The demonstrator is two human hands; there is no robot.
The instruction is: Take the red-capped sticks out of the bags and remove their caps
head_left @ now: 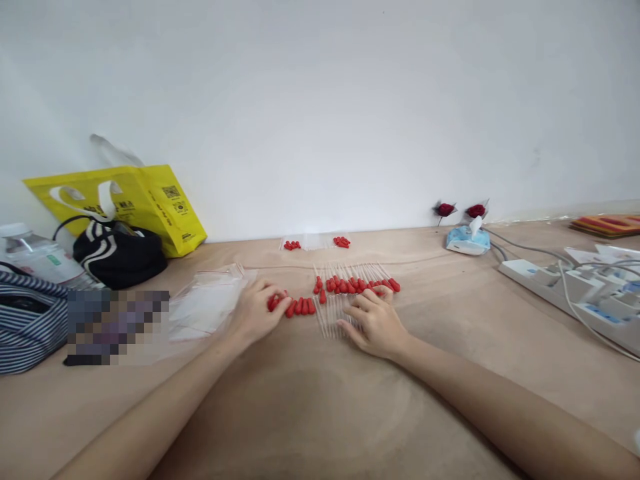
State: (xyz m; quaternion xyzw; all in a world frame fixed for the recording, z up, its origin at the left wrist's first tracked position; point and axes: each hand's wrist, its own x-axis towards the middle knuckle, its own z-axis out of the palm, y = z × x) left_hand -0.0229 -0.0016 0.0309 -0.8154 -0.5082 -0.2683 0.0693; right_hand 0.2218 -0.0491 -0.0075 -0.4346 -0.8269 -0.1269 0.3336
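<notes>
Yellow bag [150, 223]: QR code [171, 192], illegible lettering [125, 205]

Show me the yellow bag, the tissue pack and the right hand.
Yellow bag [170, 219], head view: side panel.
Tissue pack [467, 241], head view: wrapper.
Right hand [379, 323], head view: back of the hand.

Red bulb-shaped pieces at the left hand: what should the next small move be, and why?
Probably the left hand should nudge the short row of red bulb-shaped pieces slightly right: that hand is at the row's left end, the thin clear sticks lie just beyond its right end, and the right hand is at their far side.
</notes>
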